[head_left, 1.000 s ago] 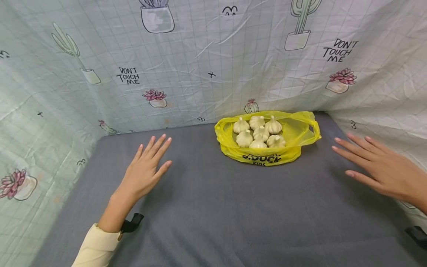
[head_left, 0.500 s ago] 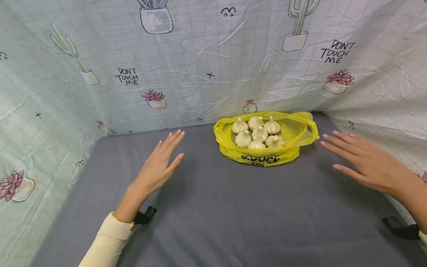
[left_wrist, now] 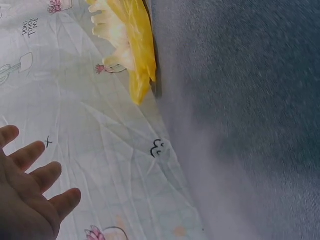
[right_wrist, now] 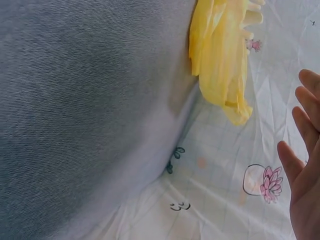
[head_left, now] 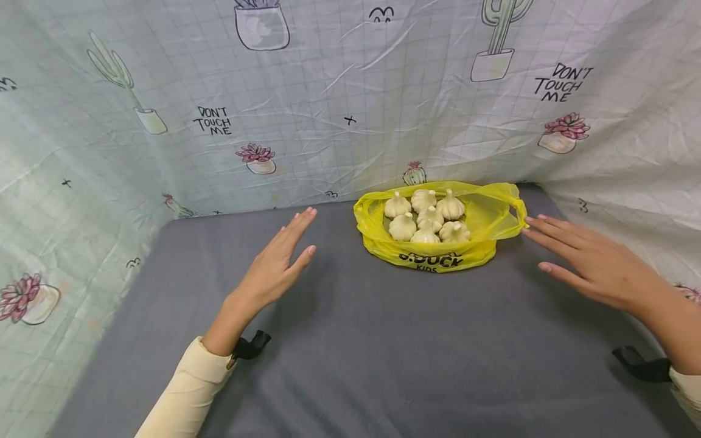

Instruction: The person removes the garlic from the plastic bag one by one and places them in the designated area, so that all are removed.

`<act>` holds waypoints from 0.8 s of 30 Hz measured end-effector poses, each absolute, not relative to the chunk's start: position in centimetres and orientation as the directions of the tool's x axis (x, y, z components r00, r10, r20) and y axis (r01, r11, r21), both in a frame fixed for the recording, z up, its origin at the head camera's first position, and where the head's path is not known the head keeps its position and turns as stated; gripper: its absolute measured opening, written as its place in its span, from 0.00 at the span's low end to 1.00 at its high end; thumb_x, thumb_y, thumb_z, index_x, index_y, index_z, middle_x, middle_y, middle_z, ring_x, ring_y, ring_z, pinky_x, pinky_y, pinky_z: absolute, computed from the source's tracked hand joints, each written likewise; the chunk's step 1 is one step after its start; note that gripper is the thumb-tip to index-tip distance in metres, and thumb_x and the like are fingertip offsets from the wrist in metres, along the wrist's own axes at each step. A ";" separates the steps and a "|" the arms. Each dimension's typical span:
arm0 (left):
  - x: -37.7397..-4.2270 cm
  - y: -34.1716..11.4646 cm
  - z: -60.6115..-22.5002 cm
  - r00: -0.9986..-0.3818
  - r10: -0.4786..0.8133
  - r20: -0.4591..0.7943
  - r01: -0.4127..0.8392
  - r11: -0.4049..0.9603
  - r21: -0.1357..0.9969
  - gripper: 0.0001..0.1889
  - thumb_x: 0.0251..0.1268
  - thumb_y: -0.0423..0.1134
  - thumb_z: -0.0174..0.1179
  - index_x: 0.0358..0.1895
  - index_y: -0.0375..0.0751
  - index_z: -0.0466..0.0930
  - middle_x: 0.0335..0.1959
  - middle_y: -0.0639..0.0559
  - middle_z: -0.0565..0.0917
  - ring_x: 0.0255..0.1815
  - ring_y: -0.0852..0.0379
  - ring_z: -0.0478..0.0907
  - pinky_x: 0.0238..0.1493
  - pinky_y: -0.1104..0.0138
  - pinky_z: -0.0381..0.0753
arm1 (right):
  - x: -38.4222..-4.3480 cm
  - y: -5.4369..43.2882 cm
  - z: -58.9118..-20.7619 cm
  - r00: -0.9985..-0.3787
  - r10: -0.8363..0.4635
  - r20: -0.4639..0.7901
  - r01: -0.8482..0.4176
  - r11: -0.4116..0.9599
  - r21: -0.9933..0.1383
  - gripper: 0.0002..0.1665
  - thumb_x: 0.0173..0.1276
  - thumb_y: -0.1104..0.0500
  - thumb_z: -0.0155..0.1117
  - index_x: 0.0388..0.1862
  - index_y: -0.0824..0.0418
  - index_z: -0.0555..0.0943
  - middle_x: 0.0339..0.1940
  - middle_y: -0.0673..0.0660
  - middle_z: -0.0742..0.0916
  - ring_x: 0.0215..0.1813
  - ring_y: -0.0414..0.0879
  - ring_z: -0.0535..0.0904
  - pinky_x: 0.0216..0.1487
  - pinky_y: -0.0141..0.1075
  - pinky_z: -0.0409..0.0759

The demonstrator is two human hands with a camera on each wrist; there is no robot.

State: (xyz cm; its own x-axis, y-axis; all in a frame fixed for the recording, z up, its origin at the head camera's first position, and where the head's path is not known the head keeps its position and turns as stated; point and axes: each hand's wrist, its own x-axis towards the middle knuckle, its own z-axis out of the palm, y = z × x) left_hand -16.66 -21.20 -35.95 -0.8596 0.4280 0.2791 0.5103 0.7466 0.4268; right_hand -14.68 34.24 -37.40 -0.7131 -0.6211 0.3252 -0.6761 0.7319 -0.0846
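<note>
As head view shows, seven whitish, round garlic bulbs [head_left: 431, 218] sit in a yellow plastic bag [head_left: 477, 252] near the grey cloth worktop's [head_left: 394, 340] back right corner; handling seems unstarted. Left wrist: left hand [left_wrist: 25, 194] empty, fingers spread. Right wrist: right hand [right_wrist: 308, 177] likewise.

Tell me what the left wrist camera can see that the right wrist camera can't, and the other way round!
Only the left wrist view shows the left hand and the words "DON'T TOUCH ME" on the sheet.

Only the right wrist view shows the right hand and a corner of the gray surface.

Both show part of the yellow bag, pale garlic bulbs poking out, the gray surface, and the patterned sheet with pink plant drawings.
</note>
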 end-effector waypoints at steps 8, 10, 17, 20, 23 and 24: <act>-17.2 -19.9 -36.1 -0.861 0.441 0.253 0.507 0.702 0.500 0.33 0.82 0.59 0.43 0.83 0.68 0.43 0.83 0.66 0.48 0.83 0.56 0.47 0.79 0.47 0.53 | -15.6 33.8 -37.4 -0.747 -0.589 0.307 -0.646 0.752 -0.128 0.41 0.70 0.53 0.70 0.79 0.50 0.67 0.81 0.52 0.67 0.81 0.31 0.49 0.76 0.20 0.39; -17.4 -19.6 -36.2 -0.861 0.444 0.249 0.506 0.690 0.517 0.33 0.82 0.59 0.43 0.83 0.69 0.43 0.83 0.67 0.49 0.83 0.57 0.49 0.78 0.46 0.56 | -15.9 33.6 -37.4 -0.758 -0.582 0.295 -0.638 0.756 -0.146 0.40 0.70 0.52 0.70 0.79 0.51 0.68 0.80 0.53 0.68 0.80 0.31 0.50 0.76 0.20 0.39; -18.3 -18.3 -36.0 -0.841 0.475 0.259 0.532 0.636 0.559 0.33 0.83 0.51 0.47 0.83 0.69 0.43 0.83 0.64 0.51 0.82 0.57 0.51 0.77 0.46 0.57 | -17.4 33.1 -37.3 -0.774 -0.562 0.292 -0.624 0.755 -0.202 0.33 0.73 0.53 0.67 0.75 0.55 0.73 0.74 0.58 0.75 0.80 0.47 0.61 0.80 0.28 0.45; -18.7 -17.8 -35.8 -0.838 0.481 0.257 0.535 0.631 0.563 0.34 0.82 0.52 0.48 0.83 0.69 0.43 0.82 0.63 0.52 0.82 0.56 0.52 0.77 0.46 0.57 | -17.8 32.9 -37.2 -0.779 -0.548 0.305 -0.617 0.757 -0.215 0.31 0.73 0.54 0.67 0.73 0.58 0.75 0.72 0.59 0.78 0.76 0.57 0.66 0.81 0.34 0.49; -19.1 -17.1 -35.6 -0.840 0.482 0.247 0.529 0.629 0.570 0.34 0.81 0.53 0.50 0.82 0.69 0.45 0.82 0.62 0.53 0.81 0.55 0.53 0.77 0.46 0.59 | -18.2 32.8 -37.0 -0.787 -0.530 0.316 -0.605 0.764 -0.223 0.28 0.73 0.55 0.67 0.70 0.59 0.77 0.68 0.61 0.80 0.71 0.63 0.70 0.79 0.47 0.58; -19.3 -16.9 -35.6 -0.841 0.483 0.243 0.526 0.626 0.576 0.34 0.81 0.53 0.50 0.82 0.68 0.46 0.82 0.62 0.54 0.81 0.54 0.54 0.76 0.45 0.59 | -18.4 32.8 -36.9 -0.792 -0.522 0.318 -0.598 0.770 -0.225 0.27 0.73 0.56 0.66 0.69 0.60 0.78 0.67 0.62 0.81 0.69 0.64 0.71 0.76 0.51 0.61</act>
